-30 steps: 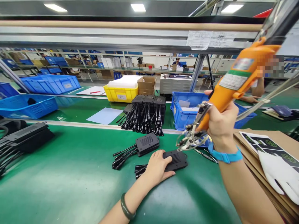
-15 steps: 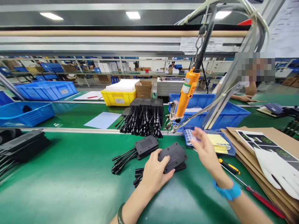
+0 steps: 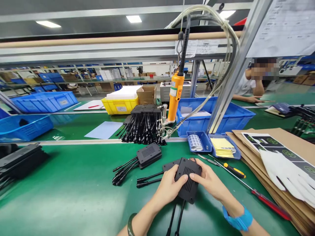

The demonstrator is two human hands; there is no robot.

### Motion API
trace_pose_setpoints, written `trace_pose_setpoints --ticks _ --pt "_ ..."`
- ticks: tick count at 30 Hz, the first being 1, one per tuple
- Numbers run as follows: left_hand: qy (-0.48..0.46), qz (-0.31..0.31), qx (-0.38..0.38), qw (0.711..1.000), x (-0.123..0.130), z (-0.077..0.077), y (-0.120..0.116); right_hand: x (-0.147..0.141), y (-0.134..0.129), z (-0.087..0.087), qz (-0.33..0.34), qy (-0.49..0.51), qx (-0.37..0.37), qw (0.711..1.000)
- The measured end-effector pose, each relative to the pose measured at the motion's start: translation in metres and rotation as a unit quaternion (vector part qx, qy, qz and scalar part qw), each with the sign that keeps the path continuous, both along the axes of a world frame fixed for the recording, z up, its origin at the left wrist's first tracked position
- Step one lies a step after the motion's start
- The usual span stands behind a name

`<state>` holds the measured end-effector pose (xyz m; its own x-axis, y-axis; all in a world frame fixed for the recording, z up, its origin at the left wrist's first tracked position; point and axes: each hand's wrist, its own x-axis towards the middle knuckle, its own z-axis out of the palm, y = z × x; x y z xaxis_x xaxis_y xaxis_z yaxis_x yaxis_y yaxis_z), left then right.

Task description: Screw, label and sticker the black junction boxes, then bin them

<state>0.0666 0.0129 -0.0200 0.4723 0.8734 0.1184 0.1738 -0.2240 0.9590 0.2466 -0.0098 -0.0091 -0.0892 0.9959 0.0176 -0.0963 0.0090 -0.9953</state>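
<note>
Both hands grip one black ribbed box (image 3: 189,188), its cables hanging toward me. My left hand (image 3: 169,185) wraps its left side with the thumb on top. On the right side, my right hand (image 3: 209,180) holds it, thumb near the ribs. Partly hidden behind it lies another black box (image 3: 169,166) with cables pointing left. A third black box (image 3: 149,154) with cables rests on the green mat further left. The orange electric screwdriver (image 3: 174,95) hangs beyond, above a pile of black boxes (image 3: 145,111) with bundled cables.
Small blue trays hold a label roll (image 3: 196,142) and yellow papers (image 3: 222,147). Screwdrivers (image 3: 235,170), cardboard sheets (image 3: 236,139) and a white glove (image 3: 285,170) lie right. More black boxes (image 3: 22,157) sit left. Blue bins (image 3: 27,127) stand behind; a person (image 3: 248,85) sits across the bench.
The held box has turned, its ribbed face now up and cables toward me. My right hand has come in from the upper right and taken hold of it. The orange screwdriver appears further left.
</note>
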Motion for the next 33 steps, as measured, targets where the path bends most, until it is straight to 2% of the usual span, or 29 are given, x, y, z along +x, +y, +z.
trace_pose_setpoints --ticks 5,8,10,12,14,16,19,21,25,28,33 --pt "-0.007 0.04 -0.02 0.999 0.005 -0.016 -0.005 -0.006 -0.002 -0.017 -0.01 -0.037 0.037 0.999" --pt "-0.009 0.047 -0.021 0.999 0.004 -0.019 -0.005 -0.005 -0.002 -0.023 -0.027 -0.055 0.042 0.997" --pt "-0.057 0.03 -0.053 0.996 0.003 -0.018 -0.004 -0.005 -0.003 -0.022 -0.03 -0.022 0.02 0.999" --pt "-0.144 0.02 -0.112 0.983 0.002 -0.016 -0.003 -0.006 -0.006 -0.02 -0.016 0.047 -0.029 0.998" --pt "-0.22 0.04 -0.157 0.962 0.002 -0.015 -0.003 -0.011 -0.01 -0.019 0.028 0.11 -0.064 0.991" --pt "-0.247 0.074 -0.148 0.955 0.002 -0.017 -0.003 -0.017 -0.016 -0.023 0.1 0.15 -0.082 0.98" --pt "-0.182 0.104 -0.072 0.975 0.002 -0.022 -0.004 -0.027 -0.024 -0.03 0.187 0.186 -0.116 0.958" --pt "-0.121 0.116 -0.024 0.986 0.0 -0.023 -0.005 -0.03 -0.027 -0.033 0.184 0.165 -0.114 0.962" --pt "-0.099 0.105 0.011 0.989 -0.004 -0.018 -0.01 -0.031 -0.029 -0.033 0.133 -0.013 -0.034 0.99" --pt "-0.138 0.077 -0.038 0.987 -0.005 -0.014 -0.011 -0.032 -0.031 -0.03 0.12 -0.072 -0.009 0.99" --pt "-0.2 0.057 -0.112 0.972 -0.007 -0.015 -0.006 -0.03 -0.032 -0.032 0.131 -0.042 -0.061 0.989"
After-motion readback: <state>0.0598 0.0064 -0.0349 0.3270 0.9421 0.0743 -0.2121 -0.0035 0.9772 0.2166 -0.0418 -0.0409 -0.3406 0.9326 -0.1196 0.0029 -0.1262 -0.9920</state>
